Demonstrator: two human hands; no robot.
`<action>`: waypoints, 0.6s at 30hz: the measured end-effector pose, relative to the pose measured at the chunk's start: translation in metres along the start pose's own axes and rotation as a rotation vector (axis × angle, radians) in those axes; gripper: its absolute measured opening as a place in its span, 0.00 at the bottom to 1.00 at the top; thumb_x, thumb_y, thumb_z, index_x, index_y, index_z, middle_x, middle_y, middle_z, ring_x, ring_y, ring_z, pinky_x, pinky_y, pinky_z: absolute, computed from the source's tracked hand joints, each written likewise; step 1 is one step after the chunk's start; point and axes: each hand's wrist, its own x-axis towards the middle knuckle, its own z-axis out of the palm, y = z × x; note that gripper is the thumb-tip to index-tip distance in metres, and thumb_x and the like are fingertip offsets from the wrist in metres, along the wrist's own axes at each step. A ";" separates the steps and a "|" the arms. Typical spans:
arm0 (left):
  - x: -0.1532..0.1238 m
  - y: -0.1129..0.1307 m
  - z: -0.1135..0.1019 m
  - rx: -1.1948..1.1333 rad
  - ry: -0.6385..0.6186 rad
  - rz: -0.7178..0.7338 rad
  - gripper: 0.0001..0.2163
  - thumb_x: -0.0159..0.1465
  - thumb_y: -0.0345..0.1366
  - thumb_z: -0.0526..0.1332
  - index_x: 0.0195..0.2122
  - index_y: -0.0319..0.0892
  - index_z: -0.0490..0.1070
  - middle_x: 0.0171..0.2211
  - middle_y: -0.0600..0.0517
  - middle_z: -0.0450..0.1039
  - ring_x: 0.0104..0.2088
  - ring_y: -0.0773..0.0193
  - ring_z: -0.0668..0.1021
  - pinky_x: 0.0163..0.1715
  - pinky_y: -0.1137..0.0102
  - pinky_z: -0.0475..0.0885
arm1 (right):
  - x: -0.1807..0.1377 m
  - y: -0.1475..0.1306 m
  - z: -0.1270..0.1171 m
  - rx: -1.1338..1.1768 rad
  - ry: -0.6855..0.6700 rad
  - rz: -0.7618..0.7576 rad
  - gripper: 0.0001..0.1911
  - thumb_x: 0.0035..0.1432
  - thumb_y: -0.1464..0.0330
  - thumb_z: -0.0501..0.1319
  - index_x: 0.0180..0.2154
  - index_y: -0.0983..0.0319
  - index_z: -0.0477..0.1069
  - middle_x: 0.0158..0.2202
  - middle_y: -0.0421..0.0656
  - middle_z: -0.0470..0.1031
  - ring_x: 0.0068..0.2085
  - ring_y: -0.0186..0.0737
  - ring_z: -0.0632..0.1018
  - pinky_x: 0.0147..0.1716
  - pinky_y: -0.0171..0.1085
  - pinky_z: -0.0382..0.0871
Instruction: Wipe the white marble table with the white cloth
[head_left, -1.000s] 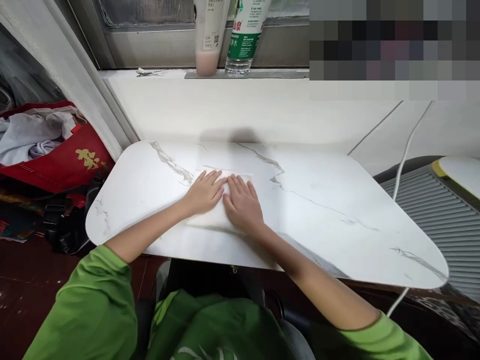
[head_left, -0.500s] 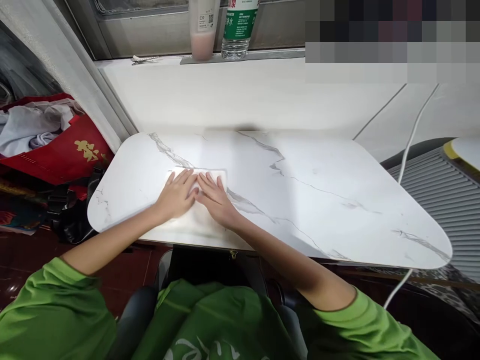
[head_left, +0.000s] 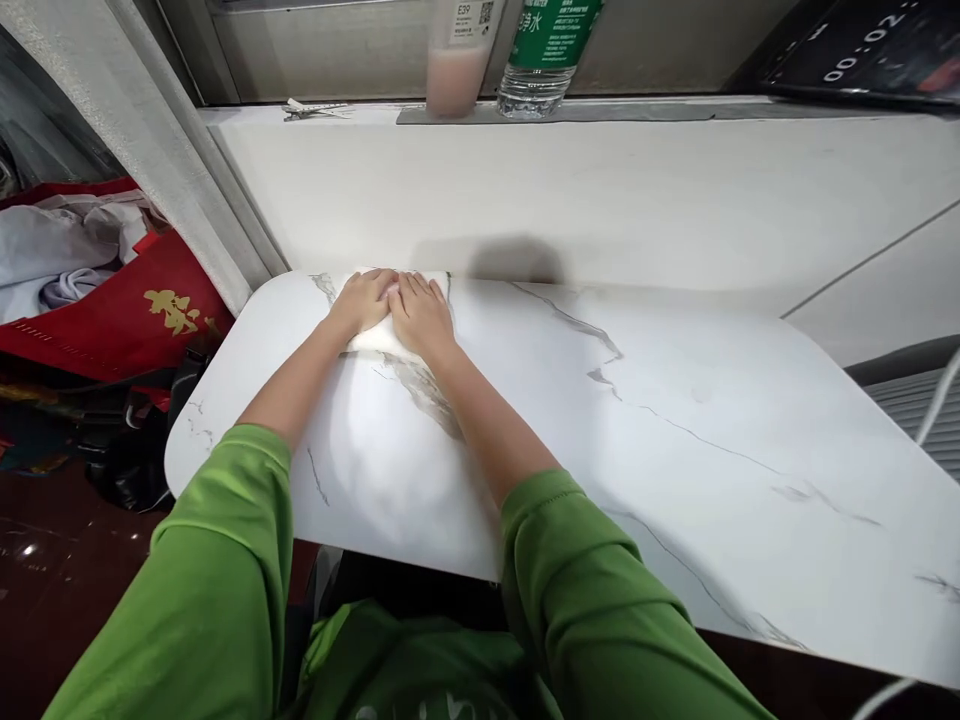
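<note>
Both my hands lie flat, side by side, on a folded white cloth (head_left: 382,340) at the back edge of a white marble-patterned tabletop (head_left: 675,390). My left hand (head_left: 366,300) covers the cloth's left part, its fingers stretched out towards the wall. Beside it, almost touching, my right hand (head_left: 421,315) presses on the right part with its fingers laid out straight. The cloth's front edge shows between my wrists, and the rest of it is partly hidden under the palms.
On the window ledge stand a tube with pink contents (head_left: 456,75), a water bottle (head_left: 544,60) and a small clip (head_left: 315,110). A dark screen (head_left: 870,55) showing digits is at the upper right. A red bag (head_left: 142,310) with cloth sits left, beside a curtain (head_left: 150,130).
Both hands have pushed the cloth from the table's front half to its back edge by the wall. My arms now reach further forward, and the view has shifted.
</note>
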 end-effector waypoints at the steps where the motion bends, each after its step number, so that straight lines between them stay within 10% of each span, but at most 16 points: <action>1: 0.005 -0.003 0.002 0.000 0.008 -0.010 0.17 0.68 0.33 0.48 0.55 0.40 0.66 0.58 0.48 0.69 0.57 0.57 0.70 0.62 0.59 0.57 | 0.005 0.002 0.002 0.000 0.007 0.000 0.29 0.69 0.64 0.40 0.63 0.72 0.60 0.65 0.54 0.61 0.67 0.48 0.59 0.66 0.51 0.44; 10: -0.022 0.003 0.003 0.016 0.011 -0.057 0.20 0.69 0.37 0.46 0.59 0.41 0.64 0.63 0.46 0.63 0.64 0.56 0.63 0.65 0.55 0.52 | -0.015 -0.005 -0.005 0.022 -0.054 0.017 0.28 0.70 0.63 0.38 0.63 0.68 0.61 0.66 0.49 0.60 0.68 0.42 0.58 0.67 0.48 0.44; 18: -0.181 0.031 -0.024 0.122 -0.025 -0.135 0.23 0.69 0.37 0.44 0.63 0.37 0.59 0.67 0.43 0.54 0.68 0.56 0.56 0.67 0.55 0.47 | -0.131 -0.086 -0.012 0.026 -0.129 -0.177 0.29 0.69 0.64 0.40 0.63 0.73 0.60 0.66 0.52 0.59 0.68 0.46 0.57 0.68 0.49 0.44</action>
